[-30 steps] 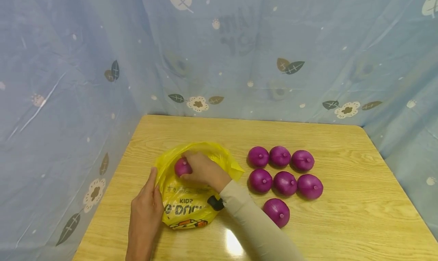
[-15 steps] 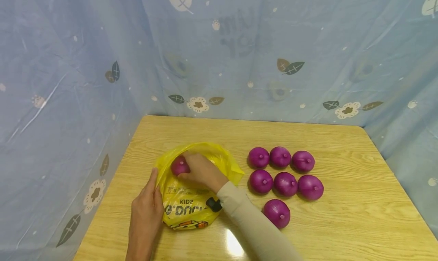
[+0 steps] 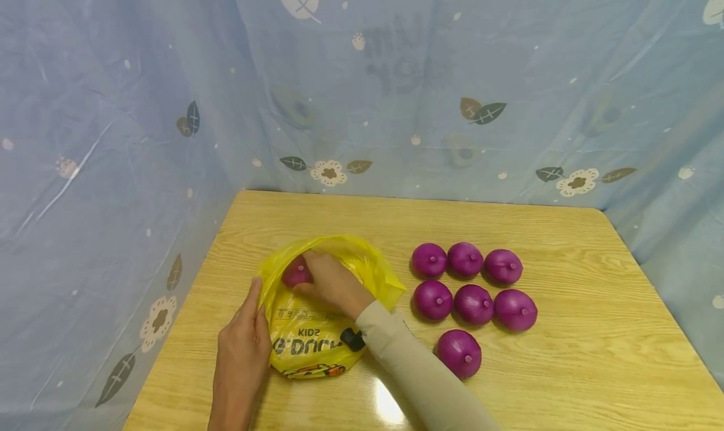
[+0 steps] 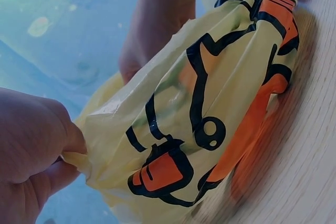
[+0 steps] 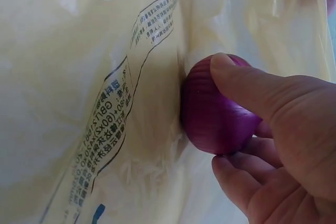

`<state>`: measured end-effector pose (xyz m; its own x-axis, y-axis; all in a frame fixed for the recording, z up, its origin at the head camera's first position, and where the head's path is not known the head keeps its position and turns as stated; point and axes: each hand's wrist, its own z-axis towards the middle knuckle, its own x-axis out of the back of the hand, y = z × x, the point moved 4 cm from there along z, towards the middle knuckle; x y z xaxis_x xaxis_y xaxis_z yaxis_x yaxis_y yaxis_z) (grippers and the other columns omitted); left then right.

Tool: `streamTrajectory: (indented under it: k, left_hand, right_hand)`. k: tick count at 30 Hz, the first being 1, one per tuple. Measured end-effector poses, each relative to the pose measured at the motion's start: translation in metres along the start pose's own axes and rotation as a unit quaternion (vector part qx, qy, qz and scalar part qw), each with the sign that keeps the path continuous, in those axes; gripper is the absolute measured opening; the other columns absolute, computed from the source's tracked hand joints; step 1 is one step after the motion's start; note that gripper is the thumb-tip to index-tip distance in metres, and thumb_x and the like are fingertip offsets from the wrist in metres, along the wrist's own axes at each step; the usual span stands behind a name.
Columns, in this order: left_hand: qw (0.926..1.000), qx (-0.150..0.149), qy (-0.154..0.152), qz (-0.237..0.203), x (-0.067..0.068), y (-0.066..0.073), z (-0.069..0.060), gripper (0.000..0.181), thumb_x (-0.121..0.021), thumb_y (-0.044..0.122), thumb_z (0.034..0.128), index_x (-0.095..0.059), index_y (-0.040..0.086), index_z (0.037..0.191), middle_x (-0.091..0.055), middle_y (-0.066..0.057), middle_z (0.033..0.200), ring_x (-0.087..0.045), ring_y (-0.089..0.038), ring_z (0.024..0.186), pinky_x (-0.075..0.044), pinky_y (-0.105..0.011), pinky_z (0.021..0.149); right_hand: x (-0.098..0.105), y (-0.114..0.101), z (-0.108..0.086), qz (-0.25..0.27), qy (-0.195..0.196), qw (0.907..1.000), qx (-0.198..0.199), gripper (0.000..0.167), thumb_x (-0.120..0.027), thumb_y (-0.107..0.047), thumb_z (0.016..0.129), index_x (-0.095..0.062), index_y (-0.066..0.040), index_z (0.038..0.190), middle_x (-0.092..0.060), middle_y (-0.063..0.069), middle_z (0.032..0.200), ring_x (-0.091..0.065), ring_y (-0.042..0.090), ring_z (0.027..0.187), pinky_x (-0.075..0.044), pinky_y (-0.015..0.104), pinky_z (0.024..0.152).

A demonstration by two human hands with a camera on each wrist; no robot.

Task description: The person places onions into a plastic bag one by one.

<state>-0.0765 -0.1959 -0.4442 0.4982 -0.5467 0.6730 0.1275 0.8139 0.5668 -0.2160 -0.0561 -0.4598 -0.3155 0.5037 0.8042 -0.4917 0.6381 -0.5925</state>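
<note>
A yellow plastic bag (image 3: 305, 318) with black print lies on the table, its mouth held wide. My left hand (image 3: 243, 349) pinches the bag's left rim between thumb and fingers, as the left wrist view shows at the bag edge (image 4: 79, 162). Inside the bag mouth, my right hand (image 3: 335, 282) grips a purple onion (image 3: 296, 272). In the right wrist view, thumb and fingers curl round this onion (image 5: 218, 106), which touches the bag's inner wall (image 5: 152, 98). Whatever lies deeper in the bag is hidden.
Several more purple onions (image 3: 474, 305) stand on the wooden table (image 3: 588, 330) to the right of the bag, two rows and a single one (image 3: 459, 354) nearer the front. A blue patterned curtain (image 3: 418, 104) hangs behind and at both sides.
My right hand has moved slightly left and deeper into the bag with the onion. The left hand keeps its hold on the rim. The other onions have stayed put.
</note>
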Motion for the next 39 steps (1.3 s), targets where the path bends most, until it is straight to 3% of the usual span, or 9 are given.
streamTrajectory:
  k: [6,11,17,25,31,33,36,37,39]
  left_hand:
    - [1.0,-0.007,0.003,0.001,0.0,0.002,0.001,0.062,-0.061,-0.008,0.1014,-0.048,0.009,0.159,-0.068,-0.029,0.131,-0.074,-0.041,0.094,-0.061,-0.054,0.072]
    - [1.0,0.003,0.001,-0.001,0.003,0.003,0.001,0.062,-0.061,-0.008,0.1017,-0.048,0.009,0.16,-0.066,-0.027,0.137,-0.071,-0.045,0.109,-0.061,-0.056,0.08]
    - [0.9998,0.016,-0.007,0.0,0.004,0.003,0.003,0.062,-0.06,-0.007,0.1028,-0.046,0.011,0.161,-0.063,-0.026,0.141,-0.068,-0.045,0.117,-0.06,-0.057,0.083]
    - [0.9997,0.025,-0.005,0.001,0.002,0.001,0.003,0.062,-0.061,-0.005,0.1033,-0.046,0.013,0.161,-0.061,-0.024,0.145,-0.064,-0.044,0.124,-0.058,-0.055,0.091]
    - [0.9998,0.022,-0.001,-0.002,0.002,0.003,0.004,0.063,-0.06,-0.006,0.1028,-0.046,0.013,0.161,-0.059,-0.021,0.148,-0.063,-0.044,0.125,-0.057,-0.057,0.092]
    - [0.9997,0.025,0.0,-0.001,0.002,0.004,0.004,0.062,-0.06,-0.007,0.1026,-0.047,0.013,0.161,-0.058,-0.02,0.149,-0.062,-0.044,0.126,-0.056,-0.057,0.094]
    - [0.9995,0.031,-0.001,0.002,0.002,0.004,0.004,0.062,-0.06,-0.006,0.1026,-0.047,0.013,0.161,-0.057,-0.018,0.151,-0.061,-0.043,0.128,-0.055,-0.057,0.097]
    - [0.9994,0.034,-0.003,0.003,0.002,0.003,0.004,0.062,-0.06,-0.006,0.1027,-0.047,0.013,0.161,-0.057,-0.017,0.152,-0.061,-0.043,0.129,-0.054,-0.057,0.098]
    - [0.9993,0.036,-0.006,0.004,0.002,0.004,0.004,0.063,-0.061,-0.005,0.1027,-0.046,0.013,0.161,-0.056,-0.017,0.153,-0.061,-0.043,0.129,-0.054,-0.056,0.098]
  right_hand:
    - [0.002,-0.001,-0.001,-0.004,0.004,1.0,0.0,0.053,-0.083,-0.03,0.095,-0.06,-0.011,0.139,-0.071,0.001,0.122,-0.067,0.009,0.106,-0.055,0.021,0.093]
    - [0.01,-0.005,-0.006,-0.028,0.012,0.9995,-0.006,0.054,-0.083,-0.034,0.094,-0.061,-0.011,0.137,-0.072,0.002,0.119,-0.068,0.011,0.102,-0.056,0.022,0.089]
    - [0.038,-0.021,-0.024,-0.067,0.006,0.9977,0.0,0.052,-0.083,-0.031,0.095,-0.063,-0.009,0.138,-0.075,0.005,0.122,-0.071,0.016,0.106,-0.057,0.025,0.092]
    - [0.088,-0.039,-0.06,-0.043,0.03,0.9984,0.018,0.054,-0.076,-0.034,0.1,-0.062,-0.01,0.146,-0.071,0.004,0.137,-0.067,0.021,0.125,-0.052,0.033,0.108]
    - [0.129,-0.037,-0.09,-0.006,0.086,0.9963,-0.005,0.055,-0.074,-0.037,0.101,-0.059,-0.015,0.149,-0.077,0.004,0.121,-0.071,0.017,0.089,-0.056,0.036,0.099]
    - [0.141,-0.036,-0.099,0.006,0.108,0.9941,-0.003,0.054,-0.074,-0.037,0.102,-0.059,-0.015,0.149,-0.075,0.004,0.127,-0.072,0.018,0.09,-0.056,0.038,0.1]
    - [0.156,-0.033,-0.115,0.012,0.15,0.9886,0.001,0.055,-0.074,-0.038,0.101,-0.059,-0.016,0.15,-0.067,0.001,0.144,-0.072,0.022,0.113,-0.055,0.04,0.104]
    - [0.16,-0.032,-0.121,0.013,0.166,0.9861,0.001,0.055,-0.074,-0.038,0.101,-0.059,-0.017,0.151,-0.065,0.0,0.147,-0.074,0.02,0.104,-0.057,0.039,0.101]
    - [0.169,-0.028,-0.134,0.017,0.196,0.9804,0.001,0.056,-0.074,-0.036,0.101,-0.058,-0.018,0.152,-0.076,0.0,0.123,-0.071,0.014,0.076,-0.061,0.033,0.078]
